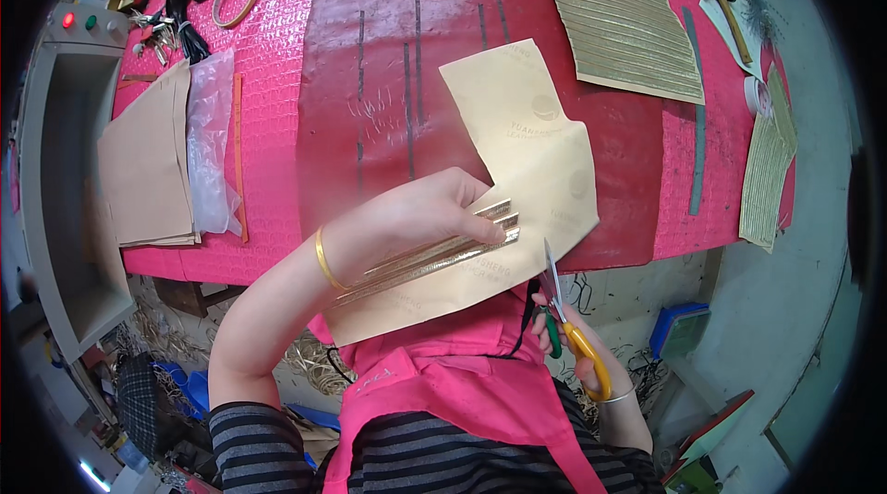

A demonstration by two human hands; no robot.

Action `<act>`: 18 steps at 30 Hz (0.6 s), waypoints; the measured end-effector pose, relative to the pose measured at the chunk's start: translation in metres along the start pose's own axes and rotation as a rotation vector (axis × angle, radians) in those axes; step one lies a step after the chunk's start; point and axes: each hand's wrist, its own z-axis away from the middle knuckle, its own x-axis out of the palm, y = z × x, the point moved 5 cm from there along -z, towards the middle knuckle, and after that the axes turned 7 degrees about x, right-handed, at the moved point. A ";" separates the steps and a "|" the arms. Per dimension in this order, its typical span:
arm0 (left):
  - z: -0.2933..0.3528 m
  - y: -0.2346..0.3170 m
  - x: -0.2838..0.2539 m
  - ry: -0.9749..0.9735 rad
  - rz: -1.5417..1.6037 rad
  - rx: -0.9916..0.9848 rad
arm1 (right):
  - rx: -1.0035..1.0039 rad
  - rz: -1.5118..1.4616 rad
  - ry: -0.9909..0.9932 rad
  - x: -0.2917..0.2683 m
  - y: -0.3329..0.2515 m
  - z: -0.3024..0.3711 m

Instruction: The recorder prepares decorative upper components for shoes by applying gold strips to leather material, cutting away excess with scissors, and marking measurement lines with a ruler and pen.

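Note:
My left hand (434, 207) reaches across from the lower left, thumb on top, gripping a cream backing-paper sheet (527, 124) together with several narrow shiny gold strips (407, 272) that lie along it. The sheet is bent, with faint embossed marks, and its lower part hangs over the table's near edge. Just right of it, my right hand (582, 351) is closed around scissors (591, 363) with a yellow handle, blades pointing up beside the sheet's lower right edge. A green handle part (552, 335) also shows at those fingers; whether it belongs to the scissors I cannot tell.
Under the sheet is a dark red mat (370, 78) on a pink-covered table (268, 124). Gold ribbed sheets (628, 27), a hammer (735, 23) and a grey strip (695, 152) lie right. Brown sheets (148, 161) and a tape roll (236, 0) lie left.

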 end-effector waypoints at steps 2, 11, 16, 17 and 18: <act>0.001 0.000 0.001 -0.017 -0.012 0.045 | 0.050 -0.023 -0.018 0.002 -0.002 -0.003; 0.003 0.000 0.001 -0.022 -0.014 0.024 | -0.021 -0.054 -0.042 0.002 0.001 -0.004; -0.001 -0.001 0.000 -0.015 -0.078 0.028 | 0.075 -0.172 -0.031 0.004 0.001 -0.001; -0.001 -0.002 0.000 -0.017 -0.088 0.047 | 0.065 -0.140 -0.030 0.004 0.001 0.000; 0.000 -0.002 0.000 -0.016 -0.084 0.047 | 0.068 -0.139 -0.031 0.004 0.002 -0.001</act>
